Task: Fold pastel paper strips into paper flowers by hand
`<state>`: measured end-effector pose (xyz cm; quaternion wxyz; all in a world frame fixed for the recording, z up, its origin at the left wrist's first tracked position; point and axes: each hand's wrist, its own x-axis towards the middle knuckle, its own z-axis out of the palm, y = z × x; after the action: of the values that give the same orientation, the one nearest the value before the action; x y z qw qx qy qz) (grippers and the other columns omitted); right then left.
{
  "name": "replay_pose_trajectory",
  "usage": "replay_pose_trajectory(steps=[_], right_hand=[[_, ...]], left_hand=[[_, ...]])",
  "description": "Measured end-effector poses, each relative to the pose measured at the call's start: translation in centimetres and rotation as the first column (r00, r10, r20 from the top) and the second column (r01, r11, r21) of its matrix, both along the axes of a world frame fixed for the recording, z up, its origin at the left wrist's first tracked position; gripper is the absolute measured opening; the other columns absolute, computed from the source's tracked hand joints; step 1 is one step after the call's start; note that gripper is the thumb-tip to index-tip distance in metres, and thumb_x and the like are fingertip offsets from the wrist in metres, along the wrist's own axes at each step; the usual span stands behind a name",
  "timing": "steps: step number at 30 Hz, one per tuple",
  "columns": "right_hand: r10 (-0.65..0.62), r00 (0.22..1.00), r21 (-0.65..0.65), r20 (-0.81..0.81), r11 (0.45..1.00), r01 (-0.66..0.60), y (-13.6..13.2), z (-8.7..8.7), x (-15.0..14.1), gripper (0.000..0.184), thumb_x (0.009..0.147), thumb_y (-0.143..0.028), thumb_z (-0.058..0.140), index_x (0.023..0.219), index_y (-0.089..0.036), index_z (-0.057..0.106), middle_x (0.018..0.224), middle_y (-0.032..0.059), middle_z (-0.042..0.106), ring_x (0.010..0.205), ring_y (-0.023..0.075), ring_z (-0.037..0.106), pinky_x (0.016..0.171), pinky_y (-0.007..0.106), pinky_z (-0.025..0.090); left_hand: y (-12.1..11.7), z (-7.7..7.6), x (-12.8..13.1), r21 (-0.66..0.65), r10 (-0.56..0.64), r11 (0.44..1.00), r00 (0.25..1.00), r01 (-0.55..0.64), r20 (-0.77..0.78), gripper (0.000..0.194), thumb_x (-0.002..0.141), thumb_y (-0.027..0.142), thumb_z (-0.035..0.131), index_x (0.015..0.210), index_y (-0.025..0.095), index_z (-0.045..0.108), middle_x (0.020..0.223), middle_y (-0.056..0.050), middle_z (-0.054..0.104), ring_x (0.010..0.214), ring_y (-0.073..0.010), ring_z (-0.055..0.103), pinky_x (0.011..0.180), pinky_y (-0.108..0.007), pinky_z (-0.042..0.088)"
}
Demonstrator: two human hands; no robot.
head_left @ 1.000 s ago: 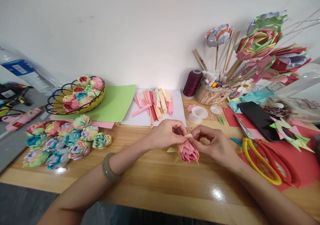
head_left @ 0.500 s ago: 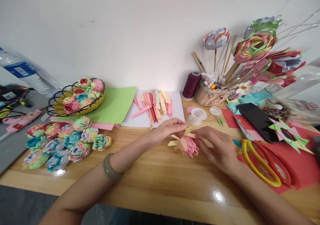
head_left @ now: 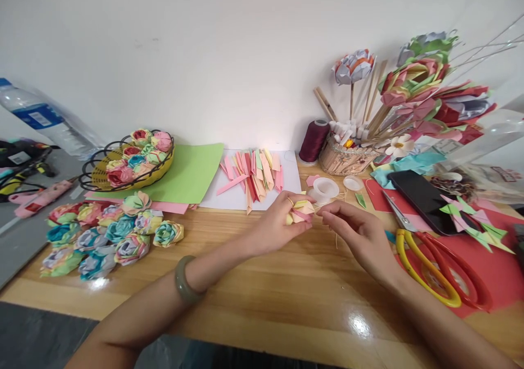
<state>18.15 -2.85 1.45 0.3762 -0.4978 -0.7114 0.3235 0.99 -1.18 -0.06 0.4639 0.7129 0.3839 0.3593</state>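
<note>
My left hand [head_left: 282, 219] is closed around a small folded-paper flower [head_left: 302, 212] in pink and pale yellow, its fingers covering part of the petals. Just to the right, my right hand [head_left: 356, 230] pinches a thin pale thread [head_left: 337, 242], which hangs below its fingers and is partly hidden. The fingertips of both hands are a short way apart. Right behind them lies a white plastic thread spool [head_left: 326, 188] with loose thread around it. A pile of folded paper strips [head_left: 251, 175] rests on a white sheet [head_left: 208, 197] beyond my left hand.
Several finished paper flowers [head_left: 131, 248] lie at left, near a yellow basket [head_left: 158, 173] of more flowers. Yellow-red scissors [head_left: 429, 276] and a black phone [head_left: 421, 200] are at right. Behind stand a maroon thread cone [head_left: 314, 142] and a holder [head_left: 344, 159] with flowers and sticks.
The paper flower has been turned and lifted slightly, and my left hand now wraps round it. My right hand has come off the flower and moved a little right.
</note>
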Motion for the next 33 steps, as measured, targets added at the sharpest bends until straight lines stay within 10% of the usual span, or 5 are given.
replay_pose_trajectory(steps=[8,20,33], right_hand=[[0.035,0.984,-0.325,-0.173,0.941,-0.091,0.5,-0.1,-0.2,0.03,0.072,-0.047,0.057,0.067,-0.018,0.059,0.067,0.0008,0.059,0.064,0.0138,0.052,0.06,0.024,0.041],[0.023,0.991,-0.333,-0.134,0.941,-0.067,0.5,0.2,-0.2,0.029,0.073,-0.047,0.057,0.063,-0.019,0.059,0.055,-0.0026,0.051,0.046,0.0092,0.038,0.043,0.023,0.027],[-0.007,0.988,-0.296,-0.154,0.954,-0.04,0.2,0.6,-0.2,0.025,0.072,-0.042,0.059,0.061,-0.02,0.057,0.061,-0.0002,0.055,0.057,0.0129,0.047,0.051,0.024,0.037]], left_hand=[[-0.6,-0.6,0.3,0.125,-0.047,0.99,0.994,0.059,-0.099,0.03,0.082,0.022,0.048,0.111,0.022,0.043,0.109,-0.008,0.043,0.106,-0.0192,0.044,0.094,-0.037,0.035],[-0.7,-0.6,0.5,-0.071,-0.052,0.996,0.99,0.062,0.128,0.03,0.079,0.023,0.053,0.107,0.022,0.043,0.107,-0.007,0.044,0.098,-0.0199,0.046,0.078,-0.034,0.044],[-1.0,0.0,0.8,-0.26,-0.018,0.957,0.922,0.127,0.387,0.033,0.075,0.025,0.058,0.104,0.021,0.044,0.104,-0.005,0.043,0.081,-0.0117,0.049,0.061,-0.022,0.05]])
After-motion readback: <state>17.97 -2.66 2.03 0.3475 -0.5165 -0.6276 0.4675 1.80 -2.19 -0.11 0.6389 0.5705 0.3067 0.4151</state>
